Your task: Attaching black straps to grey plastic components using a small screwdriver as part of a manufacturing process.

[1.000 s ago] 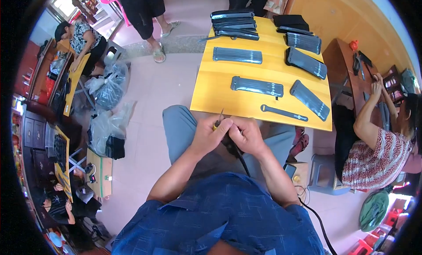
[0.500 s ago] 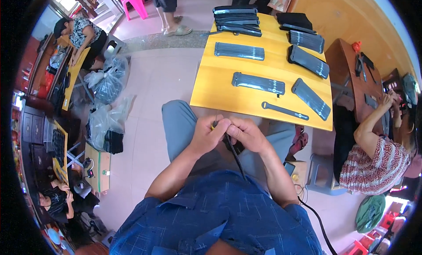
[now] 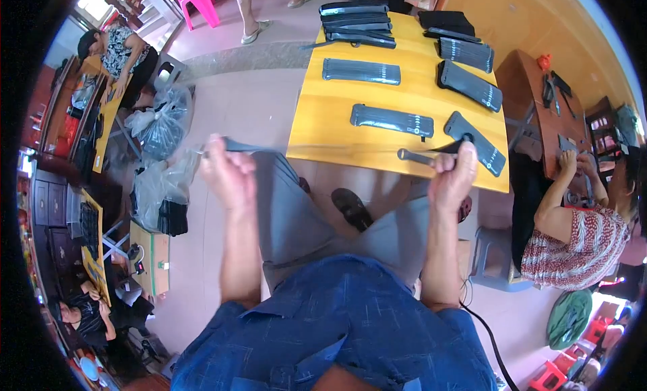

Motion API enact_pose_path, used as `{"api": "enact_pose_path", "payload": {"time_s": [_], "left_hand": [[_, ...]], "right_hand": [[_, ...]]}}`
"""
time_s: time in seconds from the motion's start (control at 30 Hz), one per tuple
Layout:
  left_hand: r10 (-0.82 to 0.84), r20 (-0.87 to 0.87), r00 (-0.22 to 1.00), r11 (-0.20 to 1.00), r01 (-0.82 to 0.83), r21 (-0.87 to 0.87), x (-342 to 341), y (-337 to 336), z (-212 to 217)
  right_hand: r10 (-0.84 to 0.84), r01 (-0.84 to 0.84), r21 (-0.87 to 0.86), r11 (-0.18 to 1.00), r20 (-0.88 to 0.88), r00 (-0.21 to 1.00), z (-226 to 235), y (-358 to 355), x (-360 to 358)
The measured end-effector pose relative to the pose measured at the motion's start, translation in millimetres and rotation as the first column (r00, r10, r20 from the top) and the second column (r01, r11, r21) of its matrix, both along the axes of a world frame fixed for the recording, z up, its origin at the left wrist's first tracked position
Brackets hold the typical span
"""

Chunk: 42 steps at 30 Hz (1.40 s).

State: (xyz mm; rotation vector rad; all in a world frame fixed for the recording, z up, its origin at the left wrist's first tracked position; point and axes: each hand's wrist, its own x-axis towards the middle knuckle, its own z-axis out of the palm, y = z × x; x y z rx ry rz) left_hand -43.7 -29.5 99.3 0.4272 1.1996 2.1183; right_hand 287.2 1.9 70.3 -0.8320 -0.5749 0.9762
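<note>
My left hand [image 3: 231, 177], blurred by motion, is raised left of the yellow table [image 3: 337, 138], its fingers closed on one end of a dark strap [image 3: 251, 147]. Over the table's near right corner, my right hand [image 3: 453, 177] is closed around a dark strap end. A smeared thin line runs between the two hands, so the strap looks pulled out straight. Beside my right hand lies a single black strap with a looped end [image 3: 412, 156], partly covered by that hand. A bundle of black straps [image 3: 392, 120] lies just beyond, and another bundle [image 3: 480, 145] sits close to the right fingers.
More strap bundles [image 3: 360, 72] and a stack [image 3: 357, 24] cover the table's far part. At right, a person in a patterned top [image 3: 573, 249] sits by a brown table [image 3: 536, 81]. Clear plastic bags [image 3: 165, 125] stand left on the floor. A black cable [image 3: 488, 334] hangs at lower right.
My hands were together above my lap, a yellow-and-black piece between them. Now they are wide apart, left hand to the left, right hand over the table corner, with the strap stretched between.
</note>
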Motion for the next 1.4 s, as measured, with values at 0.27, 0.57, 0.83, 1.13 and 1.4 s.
{"api": "enact_pose_path", "payload": {"time_s": [0.27, 0.57, 0.83, 1.13, 1.4], "left_hand": [[0.248, -0.182, 0.952, 0.967, -0.231, 0.112, -74, -24, -2], [0.045, -0.273, 0.961, 0.998, -0.033, 0.048, -54, -32, -32], [0.044, -0.239, 0.97, 0.997, -0.056, -0.044, -58, -31, -47], [-0.023, -0.228, 0.973, 0.997, 0.007, -0.071, -57, -23, -59], [-0.006, -0.174, 0.985, 0.995, -0.012, -0.104, -58, -29, -73]], "right_hand": [[-0.36, 0.325, 0.155, 0.933, 0.424, 0.831, 40, 48, 96], [-0.167, 0.205, 0.185, 0.961, 0.981, -0.101, 53, 152, 91], [0.055, 0.093, -0.068, 0.993, 0.989, 0.136, 64, 194, 91], [0.225, -0.104, -0.219, 0.97, 0.973, 0.053, 41, 237, 96], [0.445, -0.138, -0.454, 0.88, 0.891, -0.091, 32, 292, 78]]}}
